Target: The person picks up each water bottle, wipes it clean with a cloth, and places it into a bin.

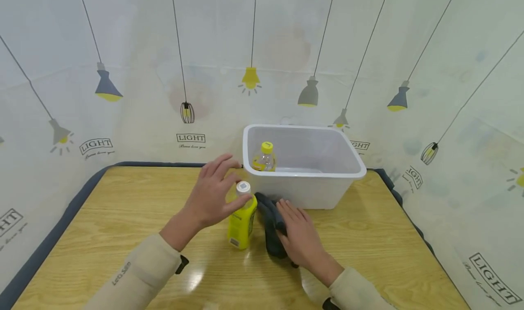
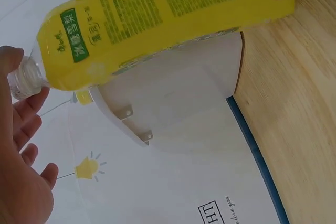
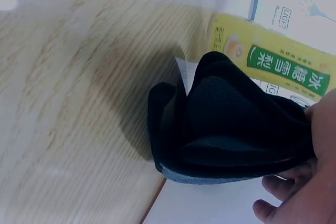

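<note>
A yellow-labelled drink bottle (image 1: 240,221) with a white cap stands upright on the table, left of a dark, soft, folded cloth item (image 1: 272,235). My left hand (image 1: 213,191) pinches the bottle's neck between thumb and forefinger, its other fingers spread past it. In the left wrist view the clear neck (image 2: 27,77) lies between thumb and forefinger. The fingers of my right hand (image 1: 303,235) hold the upper part of the cloth item, whose lower end reaches the tabletop. From the right wrist, the cloth (image 3: 226,124) shows thick folds and a grey-blue underside; the thumb is mostly hidden.
Right behind the cloth and the bottle stands a white plastic bin (image 1: 307,191). Inside its left end is another bottle with a yellow cap (image 1: 267,148). A wall covering printed with lamps (image 1: 221,87) encloses the wooden table (image 1: 135,200) at the back and sides.
</note>
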Action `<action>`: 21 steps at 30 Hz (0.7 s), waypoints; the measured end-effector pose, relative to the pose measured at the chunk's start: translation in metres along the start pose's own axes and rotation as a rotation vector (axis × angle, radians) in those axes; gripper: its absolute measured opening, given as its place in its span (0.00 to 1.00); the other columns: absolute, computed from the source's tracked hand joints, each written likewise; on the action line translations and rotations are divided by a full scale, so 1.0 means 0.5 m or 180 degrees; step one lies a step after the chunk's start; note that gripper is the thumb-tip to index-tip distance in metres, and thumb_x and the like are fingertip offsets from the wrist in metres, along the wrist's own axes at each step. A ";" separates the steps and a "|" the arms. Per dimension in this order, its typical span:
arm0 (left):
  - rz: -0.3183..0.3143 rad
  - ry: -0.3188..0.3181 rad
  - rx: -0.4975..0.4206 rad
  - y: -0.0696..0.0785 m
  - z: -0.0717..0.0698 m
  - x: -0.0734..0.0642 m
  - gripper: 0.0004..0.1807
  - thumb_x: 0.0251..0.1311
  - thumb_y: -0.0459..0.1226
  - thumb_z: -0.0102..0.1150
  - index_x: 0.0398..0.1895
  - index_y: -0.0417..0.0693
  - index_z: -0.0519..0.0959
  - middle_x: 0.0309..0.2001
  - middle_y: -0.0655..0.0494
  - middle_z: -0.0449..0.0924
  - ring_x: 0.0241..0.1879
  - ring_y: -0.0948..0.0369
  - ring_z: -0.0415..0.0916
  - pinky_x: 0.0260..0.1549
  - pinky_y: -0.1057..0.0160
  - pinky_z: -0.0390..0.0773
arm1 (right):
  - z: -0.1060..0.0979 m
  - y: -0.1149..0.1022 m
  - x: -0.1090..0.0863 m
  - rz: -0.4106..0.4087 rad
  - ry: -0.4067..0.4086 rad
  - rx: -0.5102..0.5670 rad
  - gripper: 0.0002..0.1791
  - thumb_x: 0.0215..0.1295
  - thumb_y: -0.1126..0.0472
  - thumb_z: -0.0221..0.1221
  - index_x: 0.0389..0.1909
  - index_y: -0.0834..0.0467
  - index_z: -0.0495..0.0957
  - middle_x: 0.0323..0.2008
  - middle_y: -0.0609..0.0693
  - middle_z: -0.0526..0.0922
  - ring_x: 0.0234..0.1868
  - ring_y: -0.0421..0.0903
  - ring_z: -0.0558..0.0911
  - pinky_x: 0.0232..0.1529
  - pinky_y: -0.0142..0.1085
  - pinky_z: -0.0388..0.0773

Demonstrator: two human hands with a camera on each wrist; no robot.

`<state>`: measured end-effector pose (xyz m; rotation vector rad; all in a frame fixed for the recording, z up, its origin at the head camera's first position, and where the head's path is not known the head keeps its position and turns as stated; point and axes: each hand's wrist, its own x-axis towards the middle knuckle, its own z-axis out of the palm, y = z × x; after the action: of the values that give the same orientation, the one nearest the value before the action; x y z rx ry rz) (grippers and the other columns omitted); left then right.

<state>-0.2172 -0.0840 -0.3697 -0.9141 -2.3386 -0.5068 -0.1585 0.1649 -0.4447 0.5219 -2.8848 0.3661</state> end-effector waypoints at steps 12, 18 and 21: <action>0.0081 -0.0200 -0.0740 -0.010 -0.003 0.000 0.15 0.61 0.45 0.59 0.46 0.49 0.83 0.61 0.56 0.71 0.73 0.52 0.53 0.69 0.42 0.57 | -0.015 -0.002 -0.006 0.0084 0.0146 0.0207 0.31 0.71 0.53 0.54 0.71 0.59 0.62 0.71 0.53 0.66 0.73 0.51 0.65 0.71 0.50 0.62; 0.0193 -0.0264 -0.0850 -0.010 -0.002 0.000 0.15 0.62 0.43 0.57 0.49 0.49 0.82 0.63 0.56 0.70 0.73 0.51 0.52 0.68 0.40 0.57 | -0.025 -0.006 -0.003 0.0121 0.0278 0.0378 0.28 0.73 0.53 0.52 0.70 0.59 0.64 0.71 0.54 0.67 0.72 0.52 0.67 0.70 0.50 0.64; 0.0224 -0.0269 -0.0773 -0.009 -0.002 0.001 0.15 0.62 0.44 0.56 0.49 0.49 0.82 0.63 0.56 0.70 0.73 0.51 0.52 0.68 0.41 0.58 | -0.032 -0.010 -0.001 0.0106 0.0394 0.0501 0.28 0.73 0.54 0.53 0.70 0.58 0.65 0.70 0.54 0.68 0.71 0.52 0.68 0.69 0.51 0.65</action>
<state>-0.2202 -0.0877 -0.3693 -1.1450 -2.3450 -0.7481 -0.1543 0.1650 -0.4286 0.4589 -2.7624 0.6120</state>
